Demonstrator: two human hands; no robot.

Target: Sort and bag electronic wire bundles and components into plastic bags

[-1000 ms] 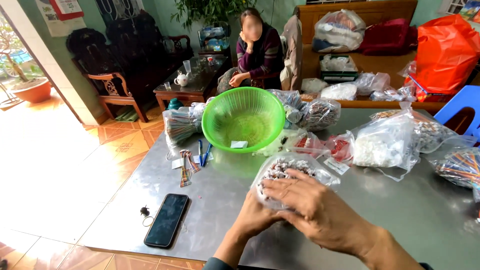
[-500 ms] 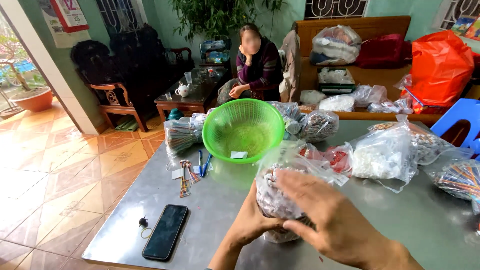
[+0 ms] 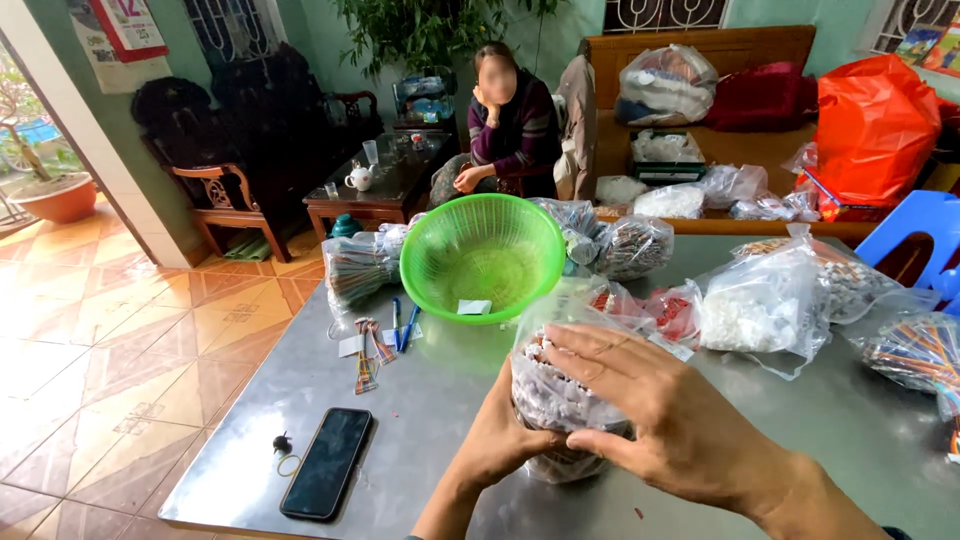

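A clear plastic bag [image 3: 556, 392] stuffed with small pale pieces stands upright on the steel table [image 3: 440, 420]. My left hand [image 3: 500, 440] grips its lower left side. My right hand [image 3: 660, 420] wraps over its front and right side, fingers spread across the plastic. Just beyond the bag a green plastic basket [image 3: 482, 255] rests tilted on the table, with a small white slip inside.
A black phone [image 3: 327, 462] lies near the table's front left edge, a small key ring beside it. Pens and coloured strips [image 3: 385, 335] lie left of the basket. Several filled plastic bags [image 3: 765, 300] crowd the right side. A person [image 3: 510, 125] sits behind the table.
The bag has been lifted from lying flat to standing upright between my hands. My right hand has shifted over its front.
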